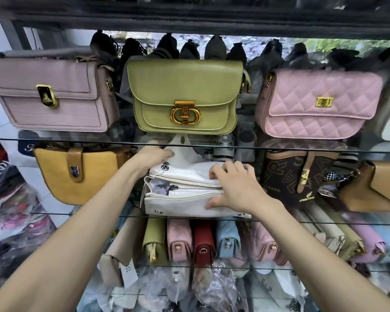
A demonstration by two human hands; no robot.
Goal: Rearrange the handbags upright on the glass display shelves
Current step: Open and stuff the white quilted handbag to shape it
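A white handbag (pixel 182 199) lies on the middle glass shelf (pixel 54 213), its top zip open and white paper stuffing showing. My left hand (pixel 152 157) reaches behind the bag's far left corner and grips its back edge by the silver chain. My right hand (pixel 234 188) holds the bag's right end, fingers curled over the top and thumb pressed on the front face. On the upper glass shelf (pixel 302 148) a mauve bag (pixel 52 95), a green bag (pixel 185 95) and a pink quilted bag (pixel 315 104) stand upright.
A mustard bag (pixel 77 174) stands left of the white one. A brown lettered bag (pixel 300 174) and a tan bag (pixel 376 188) stand to the right. Several bags stand packed side by side on the shelf below (pixel 203 244). Plastic-wrapped goods lie at the bottom and far left.
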